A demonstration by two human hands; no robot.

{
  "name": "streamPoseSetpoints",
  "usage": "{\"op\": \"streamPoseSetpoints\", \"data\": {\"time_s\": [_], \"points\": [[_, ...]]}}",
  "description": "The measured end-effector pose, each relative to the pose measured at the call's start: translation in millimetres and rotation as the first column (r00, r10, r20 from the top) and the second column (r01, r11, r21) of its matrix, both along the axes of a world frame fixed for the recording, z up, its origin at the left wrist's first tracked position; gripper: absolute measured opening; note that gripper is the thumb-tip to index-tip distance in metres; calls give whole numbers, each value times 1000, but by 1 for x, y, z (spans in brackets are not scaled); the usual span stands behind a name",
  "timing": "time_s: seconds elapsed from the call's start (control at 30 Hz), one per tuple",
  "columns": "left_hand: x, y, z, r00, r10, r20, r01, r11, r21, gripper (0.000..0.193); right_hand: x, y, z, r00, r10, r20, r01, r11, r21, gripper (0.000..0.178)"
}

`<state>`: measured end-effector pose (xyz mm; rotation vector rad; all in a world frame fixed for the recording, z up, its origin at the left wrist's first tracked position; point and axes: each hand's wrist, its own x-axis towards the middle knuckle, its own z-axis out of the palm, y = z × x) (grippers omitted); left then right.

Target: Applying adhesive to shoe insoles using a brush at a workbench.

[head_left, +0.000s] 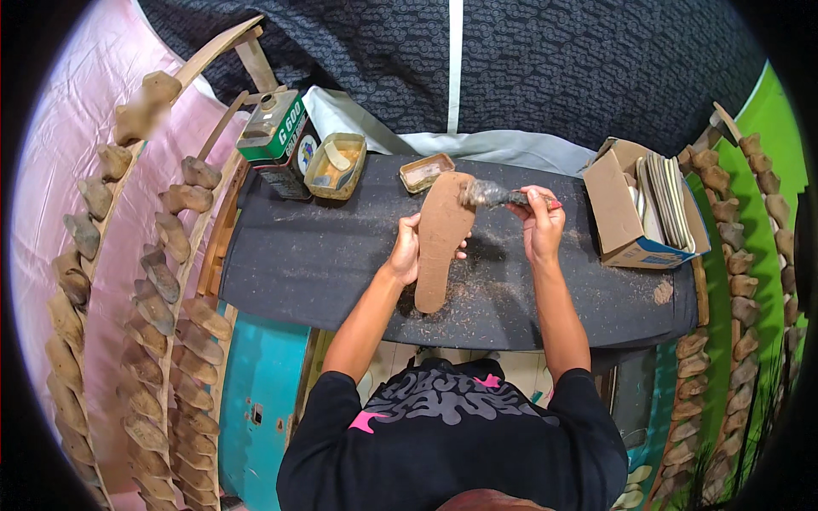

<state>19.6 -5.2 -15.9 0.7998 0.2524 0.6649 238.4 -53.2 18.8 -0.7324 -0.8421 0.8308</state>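
Left hand (407,249) grips the brown shoe sole (442,243) by its edges, holding it over the dark-covered bench (315,260), broad end farthest out! Right hand (543,223) is closed around the red-handled brush (491,195), bristles right up at that broad end's right edge, and brown crumbs (477,311) litter the cloth near the bench's front edge!
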Motion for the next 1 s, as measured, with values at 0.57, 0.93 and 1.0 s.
{"op": "streamPoseSetpoints", "data": {"time_s": [0.57, 0.93, 1.0], "points": [[15, 6, 6, 992, 73, -106, -66, 996, 68, 70, -7, 24, 4, 988, -29, -150, 32, 999, 18, 11], [-3, 15, 0, 992, 66, -109, -65, 998, 17, 69, -31, 43, -3, 988, 32, -153, -28, 999, 23, 9], [-6, 16, 0, 990, 82, -117, -80, 997, 20, 69, -36, 47, -4, 987, 87, -137, -85, 996, 16, 9]]}}
